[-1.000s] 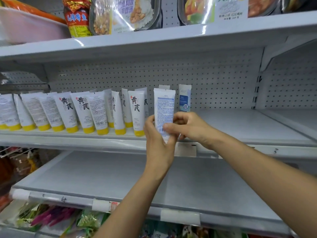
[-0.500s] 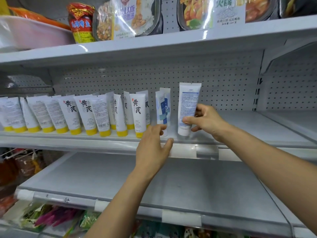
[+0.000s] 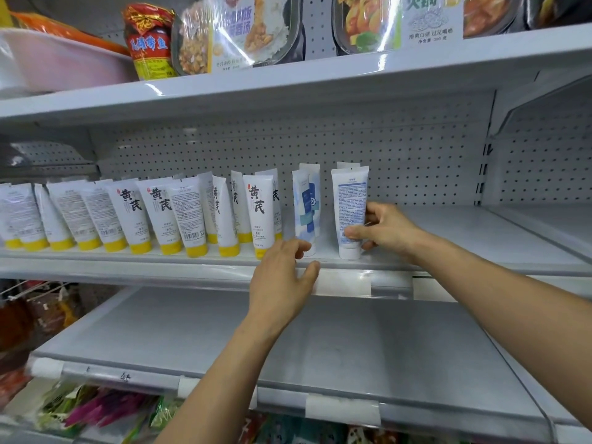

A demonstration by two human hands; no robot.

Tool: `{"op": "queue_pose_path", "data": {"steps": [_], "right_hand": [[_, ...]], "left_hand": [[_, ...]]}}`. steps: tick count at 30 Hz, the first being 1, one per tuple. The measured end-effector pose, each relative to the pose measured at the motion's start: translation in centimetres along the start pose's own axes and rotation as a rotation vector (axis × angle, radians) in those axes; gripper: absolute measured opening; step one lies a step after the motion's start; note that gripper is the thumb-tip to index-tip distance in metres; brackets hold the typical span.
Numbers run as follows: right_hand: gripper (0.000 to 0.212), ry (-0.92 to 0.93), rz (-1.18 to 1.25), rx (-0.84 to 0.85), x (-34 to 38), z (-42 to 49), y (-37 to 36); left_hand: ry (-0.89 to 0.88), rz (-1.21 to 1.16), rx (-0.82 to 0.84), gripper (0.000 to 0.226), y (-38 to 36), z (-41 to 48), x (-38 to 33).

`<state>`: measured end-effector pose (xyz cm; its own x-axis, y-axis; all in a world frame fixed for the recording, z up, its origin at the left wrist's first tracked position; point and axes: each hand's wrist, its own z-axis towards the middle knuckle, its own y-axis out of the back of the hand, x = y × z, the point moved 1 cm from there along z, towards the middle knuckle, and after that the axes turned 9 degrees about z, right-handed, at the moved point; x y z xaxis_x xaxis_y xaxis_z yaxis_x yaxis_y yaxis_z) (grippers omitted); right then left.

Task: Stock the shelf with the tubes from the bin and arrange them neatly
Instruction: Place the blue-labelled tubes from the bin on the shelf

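Observation:
A white tube with blue print point(image 3: 349, 206) stands cap-down on the middle shelf point(image 3: 464, 248). My right hand point(image 3: 384, 230) grips its lower half from the right, thumb across the front. Just left of it stand two blue-patterned tubes point(image 3: 307, 203), one behind the other. My left hand point(image 3: 282, 280) hovers at the shelf's front edge below them, fingers loosely curled near their caps, holding nothing. A row of several white tubes with yellow caps point(image 3: 179, 216) fills the shelf's left part. The bin is out of view.
The middle shelf is bare to the right of my right hand. Below is a bare grey shelf point(image 3: 320, 341). The top shelf point(image 3: 288, 81) carries food packs and a pink tray point(image 3: 64, 62). Packets lie on the lowest level point(image 3: 96, 408).
My right hand carried the white tube rightward from in front of me and stood it on the shelf. My left hand let go of it and dropped to the shelf edge.

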<state>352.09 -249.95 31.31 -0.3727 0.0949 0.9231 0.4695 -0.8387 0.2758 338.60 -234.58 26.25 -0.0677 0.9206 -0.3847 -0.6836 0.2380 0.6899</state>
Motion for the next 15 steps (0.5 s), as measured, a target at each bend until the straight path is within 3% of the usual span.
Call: {"op": "queue_pose_path", "data": {"steps": [9,13,15], "right_hand": [[0.043,-0.016,-0.022,-0.034,-0.5,0.0,-0.2],[0.047,0.032,-0.195,-0.220,-0.5,-2.5,0.4],[0.040,0.128,-0.306,-0.264,-0.2,-4.6,0.5]], "left_hand": [[0.022,-0.018,0.008,0.029,0.4,-0.7,0.0],[0.069,-0.051,0.007,0.029,1.5,-1.7,0.0],[0.084,-0.034,0.004,0.028,2.1,-2.6,0.2]]}}
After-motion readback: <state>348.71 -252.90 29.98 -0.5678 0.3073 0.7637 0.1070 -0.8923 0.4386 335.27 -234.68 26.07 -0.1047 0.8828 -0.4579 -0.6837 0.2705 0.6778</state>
